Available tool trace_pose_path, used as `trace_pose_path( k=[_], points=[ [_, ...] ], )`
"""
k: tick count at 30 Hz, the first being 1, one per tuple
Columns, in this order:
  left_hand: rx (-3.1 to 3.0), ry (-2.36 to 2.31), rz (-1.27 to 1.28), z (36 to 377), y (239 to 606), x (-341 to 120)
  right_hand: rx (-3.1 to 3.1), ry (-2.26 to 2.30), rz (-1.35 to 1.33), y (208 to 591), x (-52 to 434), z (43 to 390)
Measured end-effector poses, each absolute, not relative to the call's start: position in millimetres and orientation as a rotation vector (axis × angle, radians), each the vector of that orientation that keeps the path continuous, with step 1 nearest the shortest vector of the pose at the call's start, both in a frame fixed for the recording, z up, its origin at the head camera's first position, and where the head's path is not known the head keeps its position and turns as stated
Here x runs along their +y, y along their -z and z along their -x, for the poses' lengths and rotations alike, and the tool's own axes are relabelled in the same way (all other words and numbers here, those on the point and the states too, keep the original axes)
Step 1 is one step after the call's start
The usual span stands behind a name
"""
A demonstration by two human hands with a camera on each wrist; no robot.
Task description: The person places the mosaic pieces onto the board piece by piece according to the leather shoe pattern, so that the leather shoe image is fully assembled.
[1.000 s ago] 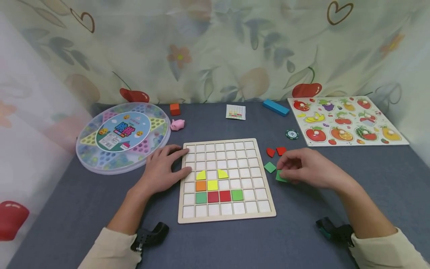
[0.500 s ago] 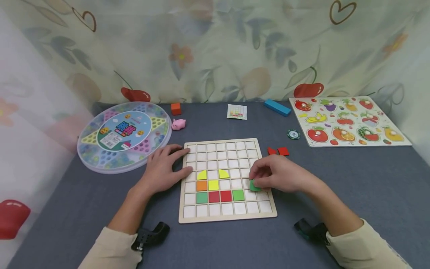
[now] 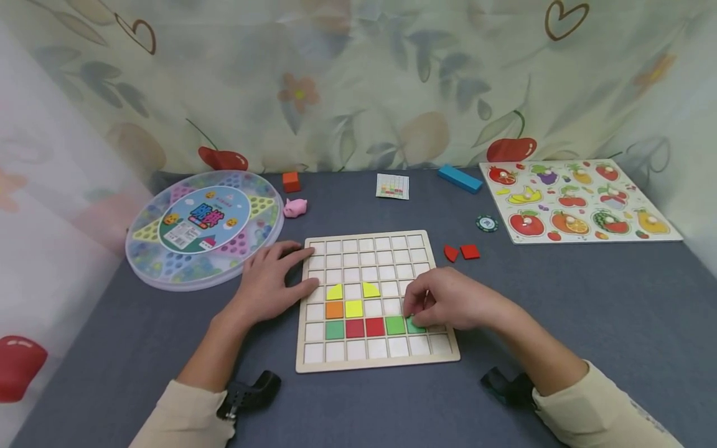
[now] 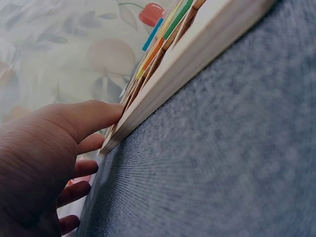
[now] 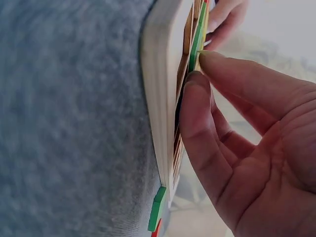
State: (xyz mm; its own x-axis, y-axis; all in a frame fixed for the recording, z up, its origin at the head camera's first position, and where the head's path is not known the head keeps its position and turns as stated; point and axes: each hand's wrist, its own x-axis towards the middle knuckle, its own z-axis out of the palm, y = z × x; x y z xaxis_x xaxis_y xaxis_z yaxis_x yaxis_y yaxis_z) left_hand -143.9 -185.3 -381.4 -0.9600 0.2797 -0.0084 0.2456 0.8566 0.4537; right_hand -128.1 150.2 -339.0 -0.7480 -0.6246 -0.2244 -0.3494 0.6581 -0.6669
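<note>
A wooden grid board (image 3: 386, 364) lies on the table with coloured tiles in some cells. My right hand (image 3: 456, 300) pinches a green tile (image 3: 415, 327) at a cell right of a lighter green tile (image 3: 394, 325); the thumb and fingers cover part of it. In the same row are two red tiles (image 3: 365, 327) and another green tile (image 3: 335, 330). Above them sit an orange tile (image 3: 334, 309), a yellow square tile (image 3: 353, 308) and two yellow curved tiles (image 3: 371, 290). My left hand (image 3: 271, 281) rests its extended thumb and index finger on the board's left edge.
Two red pieces (image 3: 469, 251) and a loose green tile (image 5: 157, 209) lie beside the board; my right hand hides that tile in the head view. Farther off are a patterned card (image 3: 393, 186), poker chip (image 3: 487, 223), blue block (image 3: 460, 179), fruit puzzle (image 3: 588, 234), pink pig (image 3: 295, 208) and round game board (image 3: 254, 261).
My right hand has carried a green tile from beside the board leftward over it, then lower, to a cell in the row of red tiles. The left hand stays at the board's edge.
</note>
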Motion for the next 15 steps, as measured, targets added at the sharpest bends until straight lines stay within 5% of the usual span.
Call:
trace_pose_path(
  k=[15],
  points=[
    [2.957, -0.704, -0.417, 143, 380, -185, 2.653, 0.851, 0.616, 332, 188, 140]
  ],
)
